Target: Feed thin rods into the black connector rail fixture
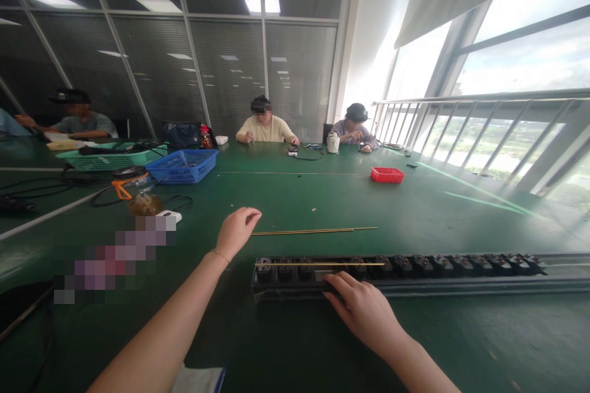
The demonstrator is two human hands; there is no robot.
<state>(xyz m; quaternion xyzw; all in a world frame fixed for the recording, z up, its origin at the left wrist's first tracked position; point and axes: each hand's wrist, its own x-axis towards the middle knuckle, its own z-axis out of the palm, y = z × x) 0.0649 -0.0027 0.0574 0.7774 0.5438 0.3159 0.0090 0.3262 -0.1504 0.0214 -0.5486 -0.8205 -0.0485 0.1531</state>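
Right hand (364,310) is pressing flat, fingers spread, on the black strip (415,270); left hand (237,230) is curling loosely at a brass rod's (313,231) end, grip unclear.
A second rod (320,264) is lying along the strip; keeping it level in the slots seems advisable.

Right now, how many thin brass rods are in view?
2. One brass rod lies bare on the green table, its end at the left hand. The other rod lies along the black strip above the right hand.
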